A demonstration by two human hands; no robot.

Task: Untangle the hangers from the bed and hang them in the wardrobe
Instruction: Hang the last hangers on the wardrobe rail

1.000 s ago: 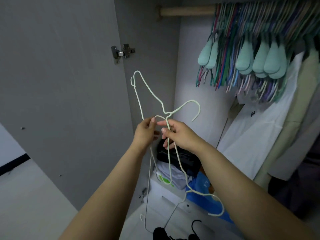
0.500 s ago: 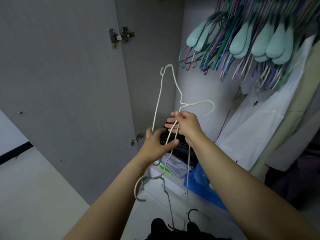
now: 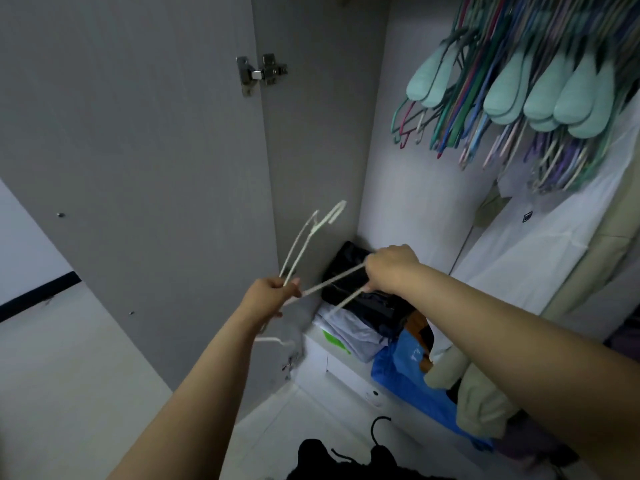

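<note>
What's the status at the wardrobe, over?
Left hand grips one white hanger, hook up. Right hand grips the other white hanger, pulled sideways. Neither hung yet. Coloured hangers crowd the space above.

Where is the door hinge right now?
In the head view, the metal hinge sits upper left of centre on the open grey wardrobe door, left of the hanging hangers.

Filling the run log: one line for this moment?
stage: untangling | left hand: grips pale wire hangers | right hand: grips hanger wires | wardrobe rail: out of view
</note>
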